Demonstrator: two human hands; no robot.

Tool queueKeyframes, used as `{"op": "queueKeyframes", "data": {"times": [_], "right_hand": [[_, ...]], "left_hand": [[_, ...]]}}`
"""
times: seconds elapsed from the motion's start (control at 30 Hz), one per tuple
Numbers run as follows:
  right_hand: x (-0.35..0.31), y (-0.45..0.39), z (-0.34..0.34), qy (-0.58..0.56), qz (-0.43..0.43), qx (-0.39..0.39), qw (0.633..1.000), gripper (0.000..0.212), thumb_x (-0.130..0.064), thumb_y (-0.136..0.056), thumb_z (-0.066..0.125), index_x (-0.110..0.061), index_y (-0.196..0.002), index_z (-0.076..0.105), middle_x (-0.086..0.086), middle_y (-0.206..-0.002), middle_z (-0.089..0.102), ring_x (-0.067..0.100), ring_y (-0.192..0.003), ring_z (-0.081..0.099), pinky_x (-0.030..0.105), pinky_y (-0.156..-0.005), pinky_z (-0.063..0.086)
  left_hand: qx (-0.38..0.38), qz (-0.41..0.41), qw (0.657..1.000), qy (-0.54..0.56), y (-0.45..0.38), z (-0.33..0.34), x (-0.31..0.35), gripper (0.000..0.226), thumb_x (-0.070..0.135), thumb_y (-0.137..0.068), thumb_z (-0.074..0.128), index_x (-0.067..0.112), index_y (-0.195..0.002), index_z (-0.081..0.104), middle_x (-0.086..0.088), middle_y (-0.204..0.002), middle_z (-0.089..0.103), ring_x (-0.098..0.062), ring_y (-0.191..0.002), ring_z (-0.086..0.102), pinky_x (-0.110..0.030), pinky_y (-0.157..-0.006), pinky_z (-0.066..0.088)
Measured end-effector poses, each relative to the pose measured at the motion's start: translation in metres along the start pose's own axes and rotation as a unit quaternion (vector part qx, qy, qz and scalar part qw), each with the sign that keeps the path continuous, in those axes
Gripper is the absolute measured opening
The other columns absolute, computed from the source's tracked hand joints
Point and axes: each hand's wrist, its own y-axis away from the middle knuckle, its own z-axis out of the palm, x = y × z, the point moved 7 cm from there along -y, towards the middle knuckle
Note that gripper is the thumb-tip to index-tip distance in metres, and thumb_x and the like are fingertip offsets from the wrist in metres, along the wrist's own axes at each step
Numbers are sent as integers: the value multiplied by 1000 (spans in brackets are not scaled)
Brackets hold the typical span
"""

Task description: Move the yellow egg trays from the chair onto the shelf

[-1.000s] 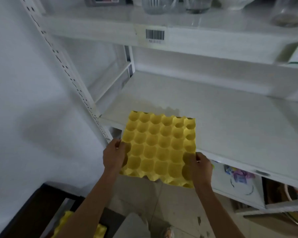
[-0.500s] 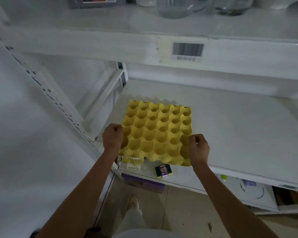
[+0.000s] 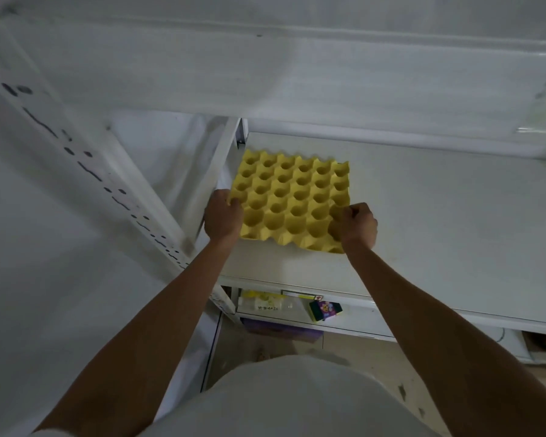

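Note:
A yellow egg tray (image 3: 292, 197) lies flat over the left end of the white shelf (image 3: 438, 234), its far edge near the back. My left hand (image 3: 223, 216) grips the tray's near left corner, fingers curled over the rim. My right hand (image 3: 356, 227) grips the near right corner the same way. The chair is out of view.
A white slotted upright (image 3: 85, 165) runs diagonally at the left, and the upper shelf board (image 3: 297, 74) hangs low over the tray. On the lower shelf sit a small colourful packet (image 3: 325, 310) and a yellow-white pack (image 3: 260, 301). Bare shelf surface stretches to the right.
Both hands have carried the tray forward from the shelf's front edge, deeper onto the shelf and toward its left end. The view has tilted down.

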Motion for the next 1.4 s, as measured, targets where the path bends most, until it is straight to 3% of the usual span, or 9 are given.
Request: {"op": "queueKeyframes", "data": {"times": [0.1, 0.2, 0.43, 0.57, 0.73, 1.07, 1.17, 1.23, 1.4], "right_hand": [[-8, -4, 12, 27, 6, -19, 999, 27, -23, -100, 44, -16, -115, 65, 7, -111, 71, 32, -101, 66, 37, -78, 51], [-13, -8, 18, 44, 13, -41, 998, 32, -24, -100, 43, -19, -124, 64, 6, -118, 70, 31, -106, 66, 36, -79, 50], [-9, -16, 21, 40, 14, -82, 996, 34, -24, -100, 44, -20, -129, 62, 8, -123, 69, 32, -108, 66, 43, -89, 57], [-16, -22, 17, 88, -5, -83, 993, 32, -29, -101, 45, -18, -127, 60, 8, -121, 68, 32, -106, 66, 39, -82, 54], [-45, -17, -2, 178, -186, -53, 965, 38, -27, -95, 50, -10, -128, 53, 11, -125, 57, 33, -116, 55, 44, -89, 47], [-21, 27, -55, 277, -554, -171, 766, 60, -39, -101, 44, -4, -150, 43, 18, -157, 41, 33, -146, 37, 45, -119, 32], [-11, 89, -73, 233, -671, -198, 676, 59, -33, -101, 49, -3, -151, 43, 19, -159, 39, 33, -148, 36, 45, -122, 30], [1, 143, -87, 208, -719, -229, 622, 61, -28, -97, 53, -2, -151, 43, 18, -158, 41, 33, -147, 38, 44, -120, 33], [64, 264, -104, 222, -763, -334, 507, 66, -25, -94, 53, -1, -154, 37, 17, -159, 39, 31, -147, 37, 42, -119, 32]], "left_hand": [[-41, 4, 998, -37, -3, 12, 2, 34, 33, -93, 49, 13, -116, 66, -7, -114, 69, -33, -112, 67, -45, -87, 54], [-65, -15, 995, -68, -5, 16, -2, 50, 33, -92, 54, 13, -138, 53, -11, -137, 60, -37, -129, 56, -57, -106, 46], [-88, 20, 988, -129, -1, 22, -6, 68, 41, -89, 59, 11, -148, 41, -13, -149, 48, -39, -134, 51, -54, -106, 45], [-87, 83, 970, -214, 14, 24, 0, 86, 50, -93, 55, 6, -160, 27, -21, -169, 24, -40, -155, 28, -52, -126, 26], [-57, 138, 944, -295, 61, 27, 22, 90, 62, -96, 48, 5, -162, 27, -21, -168, 28, -40, -156, 26, -50, -128, 23], [1, 59, 947, -316, 214, 52, 31, 77, 55, -103, 39, 9, -163, 27, -12, -174, 16, -31, -161, 15, -46, -131, 17], [68, -12, 953, -296, 298, 39, 20, 74, 53, -103, 41, 7, -161, 32, -13, -173, 18, -32, -161, 17, -48, -129, 21], [63, -78, 949, -299, 362, 29, 4, 74, 52, -104, 41, 8, -161, 31, -13, -173, 17, -31, -161, 17, -46, -130, 20], [76, -238, 921, -297, 522, 8, -53, 72, 50, -104, 42, 9, -162, 29, -11, -173, 17, -29, -161, 15, -44, -130, 18]]}}
